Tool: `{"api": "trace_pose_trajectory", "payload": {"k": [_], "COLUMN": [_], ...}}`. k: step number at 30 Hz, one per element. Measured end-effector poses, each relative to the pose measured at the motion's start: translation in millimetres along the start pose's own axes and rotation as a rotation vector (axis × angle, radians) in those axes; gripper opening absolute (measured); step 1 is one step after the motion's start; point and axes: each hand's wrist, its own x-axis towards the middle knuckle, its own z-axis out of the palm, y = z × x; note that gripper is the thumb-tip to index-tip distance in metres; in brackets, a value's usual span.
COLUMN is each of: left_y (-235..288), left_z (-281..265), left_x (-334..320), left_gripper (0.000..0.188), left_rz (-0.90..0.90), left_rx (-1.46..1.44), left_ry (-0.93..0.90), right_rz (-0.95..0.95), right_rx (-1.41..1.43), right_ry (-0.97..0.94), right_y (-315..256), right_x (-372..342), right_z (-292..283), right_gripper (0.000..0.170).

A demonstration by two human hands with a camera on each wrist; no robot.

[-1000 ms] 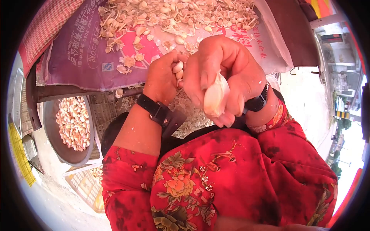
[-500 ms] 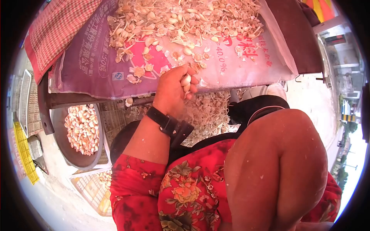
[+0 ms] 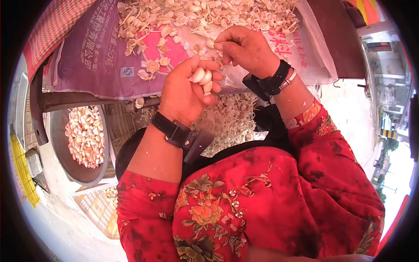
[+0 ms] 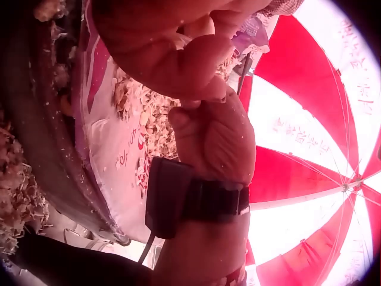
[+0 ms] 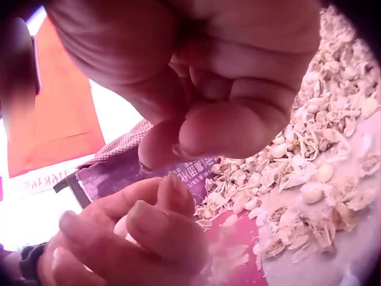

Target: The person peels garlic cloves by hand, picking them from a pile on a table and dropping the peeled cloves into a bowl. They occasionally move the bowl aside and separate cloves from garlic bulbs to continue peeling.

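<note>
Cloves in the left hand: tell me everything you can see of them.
At least three garlic cloves sit bunched in the left hand, touching one another, its fingers curled around them. They look smooth, plump and whitish to cream. The head view shows them near the front edge of the purple sack; the right wrist view shows only a pale sliver between fingers. Finer skin detail cannot be made out.

Right grip [image 4: 215, 136] near peelings [image 4: 156, 113], umbrella [image 4: 289, 71] behind
</note>
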Motion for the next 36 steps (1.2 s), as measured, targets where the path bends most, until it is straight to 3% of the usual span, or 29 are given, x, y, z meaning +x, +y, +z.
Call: {"api": "trace_pose_trajectory", "payload": {"k": [2, 5, 8, 11, 14, 17, 20, 21, 24, 31, 36], "left_y": [0, -1, -1, -2, -6, -7, -7, -8, -9, -5, -4], "left_z": [0, -6, -8, -7, -11, -12, -12, -12, -7, -2, -14], "left_x": [-1, 1, 1, 0, 3, 3, 4, 5, 5, 1, 5], "left_gripper": [0.039, 0.038, 0.035, 0.032, 0.029, 0.026, 0.025, 0.025, 0.027, 0.032, 0.023], "left_rz": [0.010, -0.003, -0.014, -0.003, -0.003, 0.004, 0.021, 0.026, 0.030, 0.042, 0.024], "left_rx": [-0.001, -0.009, 0.000, 0.015, 0.035, 0.056, 0.041, 0.032, 0.036, -0.106, -0.148], "left_ry": [-0.011, -0.014, 0.044, 0.090, 0.104, 0.108, 0.079, 0.065, 0.067, 0.060, -0.036], "right_rz": [-0.056, -0.230, -0.251, -0.125, -0.015, 0.278, 0.200, 0.209, 0.149, -0.016, -0.334], "right_rx": [-0.178, -0.745, -0.913, -1.014, -0.716, -0.161, 0.634, 0.707, 0.786, 0.190, -0.226], "right_ry": [0.047, 0.011, 0.007, -0.079, 0.002, 0.037, -0.098, -0.112, -0.209, -0.210, -0.077], "right_y": [31, 51, 52, 35, 36, 23, 58, 51, 35, -23, -5], "right_x": [22, 43, 51, 50, 45, 34, 26, 19, 6, 2, 67], "right_z": [8, 12, 17, 17, 10, -1, -12, -12, -7, 6, 23], "right_gripper": [0.015, 0.020, 0.025, 0.028, 0.027, 0.023, 0.027, 0.026, 0.024, 0.016, 0.019]}}
